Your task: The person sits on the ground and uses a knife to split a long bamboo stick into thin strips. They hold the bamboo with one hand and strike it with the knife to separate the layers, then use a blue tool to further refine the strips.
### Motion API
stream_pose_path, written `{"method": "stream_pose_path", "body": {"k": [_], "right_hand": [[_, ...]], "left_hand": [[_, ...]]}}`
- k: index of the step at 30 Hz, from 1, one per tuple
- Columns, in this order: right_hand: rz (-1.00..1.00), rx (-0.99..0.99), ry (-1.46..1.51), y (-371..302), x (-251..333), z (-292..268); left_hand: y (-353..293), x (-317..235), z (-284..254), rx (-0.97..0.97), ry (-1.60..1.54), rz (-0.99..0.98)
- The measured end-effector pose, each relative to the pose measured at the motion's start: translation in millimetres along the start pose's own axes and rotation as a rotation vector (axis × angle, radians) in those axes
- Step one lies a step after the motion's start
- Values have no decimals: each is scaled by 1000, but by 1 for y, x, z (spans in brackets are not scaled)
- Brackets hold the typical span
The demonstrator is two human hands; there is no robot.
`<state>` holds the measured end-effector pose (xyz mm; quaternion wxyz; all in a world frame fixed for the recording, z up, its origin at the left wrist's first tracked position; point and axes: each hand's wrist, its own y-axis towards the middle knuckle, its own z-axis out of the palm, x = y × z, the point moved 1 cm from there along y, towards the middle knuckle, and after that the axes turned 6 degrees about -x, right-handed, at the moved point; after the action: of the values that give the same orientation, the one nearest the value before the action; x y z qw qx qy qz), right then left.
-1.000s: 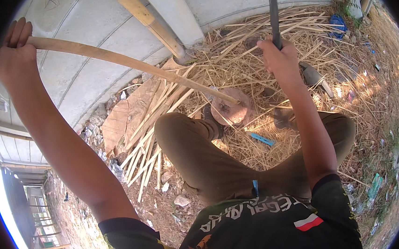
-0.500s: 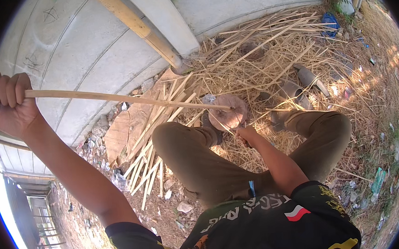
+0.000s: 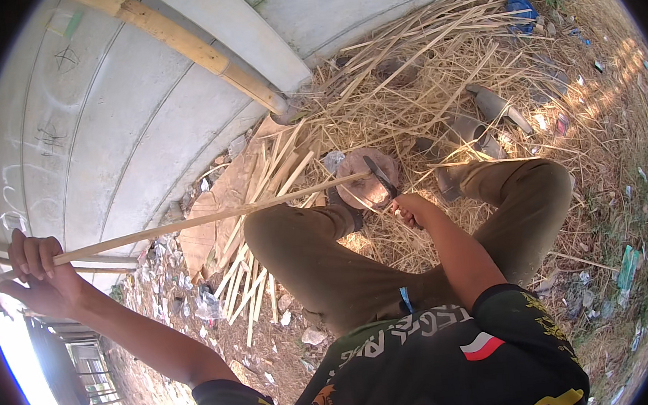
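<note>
My left hand (image 3: 44, 278) is out at the far left, its fingers closed around the end of a long bamboo strip (image 3: 204, 220). From there the strip runs across to the right, and its far end rests on a round chopping block (image 3: 350, 194) between my feet. In front of me my right hand (image 3: 411, 209) grips the handle of a knife (image 3: 380, 174). The dark blade lies over the block, at the tip of the strip; whether it touches the strip I cannot tell.
Cut strips (image 3: 253, 273) lie piled on brown cardboard (image 3: 203, 231) left of my knee. Shavings and more strips (image 3: 433, 41) spread beyond the block. A bamboo pole (image 3: 198, 52) leans by the grey wall (image 3: 106, 136). A blue plastic bag (image 3: 522, 13) lies far right.
My left hand has come down, lowering the strip's near end. The knife blade, hardly visible before, now shows across the block above my right hand, which has shifted slightly right.
</note>
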<state>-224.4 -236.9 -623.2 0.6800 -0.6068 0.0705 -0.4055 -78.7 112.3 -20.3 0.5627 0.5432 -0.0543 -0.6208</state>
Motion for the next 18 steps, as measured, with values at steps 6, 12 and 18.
{"method": "stream_pose_path", "body": {"k": [6,12,18], "right_hand": [[-36,27,728,11,14,-19],[-24,-478,749,27,3,-39],[-95,-447,535,33,-4,-36]], "left_hand": [[-39,-12,18,388,-333,-159],[-63,7,62,973,-320,-249],[-87,40,114,1147,-318,-227]]}}
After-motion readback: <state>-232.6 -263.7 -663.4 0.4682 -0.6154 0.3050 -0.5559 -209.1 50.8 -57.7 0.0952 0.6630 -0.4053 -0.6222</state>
